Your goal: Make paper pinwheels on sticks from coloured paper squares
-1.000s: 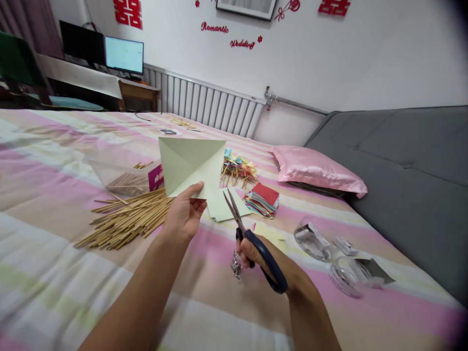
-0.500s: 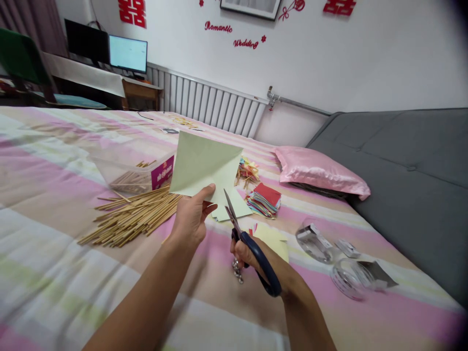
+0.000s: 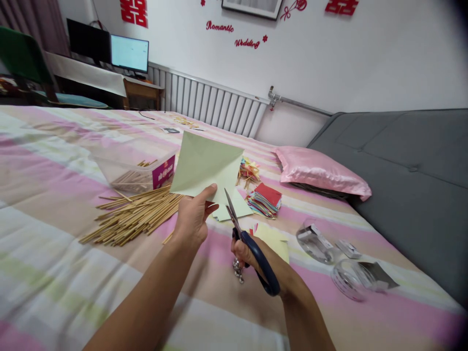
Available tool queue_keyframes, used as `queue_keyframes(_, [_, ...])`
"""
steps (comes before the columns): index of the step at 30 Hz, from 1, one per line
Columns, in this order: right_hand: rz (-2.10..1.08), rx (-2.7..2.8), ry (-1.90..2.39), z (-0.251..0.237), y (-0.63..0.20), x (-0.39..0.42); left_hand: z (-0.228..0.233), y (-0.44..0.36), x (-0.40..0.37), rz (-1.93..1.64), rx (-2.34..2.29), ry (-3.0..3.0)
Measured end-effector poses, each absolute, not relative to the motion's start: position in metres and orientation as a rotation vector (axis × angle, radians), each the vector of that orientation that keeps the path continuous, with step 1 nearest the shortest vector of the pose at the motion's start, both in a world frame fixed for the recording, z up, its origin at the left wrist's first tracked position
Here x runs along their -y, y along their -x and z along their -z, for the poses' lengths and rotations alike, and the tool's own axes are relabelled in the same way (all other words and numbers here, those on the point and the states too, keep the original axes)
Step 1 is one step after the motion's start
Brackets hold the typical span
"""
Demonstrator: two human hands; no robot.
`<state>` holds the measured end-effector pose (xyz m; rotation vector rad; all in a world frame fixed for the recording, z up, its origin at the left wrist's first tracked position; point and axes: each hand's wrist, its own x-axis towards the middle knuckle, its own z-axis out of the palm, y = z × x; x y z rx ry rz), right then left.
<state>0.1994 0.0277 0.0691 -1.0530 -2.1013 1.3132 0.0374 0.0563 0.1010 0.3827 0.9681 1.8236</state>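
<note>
A pale green sheet of paper (image 3: pixel 206 163) is pinched in my left hand (image 3: pixel 193 219), thumb on top, held up above the bed. My right hand (image 3: pixel 248 248) grips dark blue-handled scissors (image 3: pixel 252 243), their blades slightly apart and pointing up beside the paper's lower right edge. A silvery charm (image 3: pixel 238 270) dangles below that hand. Behind the held sheet lies more pale green paper (image 3: pixel 237 207), partly hidden. Yellow paper (image 3: pixel 272 239) rests on the bed behind my right hand. Left of my left hand spreads a heap of thin wooden sticks (image 3: pixel 135 219).
A clear plastic box (image 3: pixel 127 170) with sticks stands at left. Beyond the paper are a stack of coloured paper squares (image 3: pixel 266 197) and small colourful pieces on sticks (image 3: pixel 248 170). Tape rolls (image 3: pixel 349 280) lie at right, near a pink pillow (image 3: pixel 321 170) and grey headboard (image 3: pixel 402 161).
Almost nothing differs. The held sheet has tilted very slightly, and the whole view has shifted a little. Both hands keep their grips.
</note>
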Motion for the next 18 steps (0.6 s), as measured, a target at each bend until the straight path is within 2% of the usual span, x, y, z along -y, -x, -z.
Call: queue_keyframes(18, [-1.457,1.949,1.034,-0.0656,-0.1984,-0.0286,-0.1019,-0.0356,-0.0563,-1.819,-0.94,-0.42])
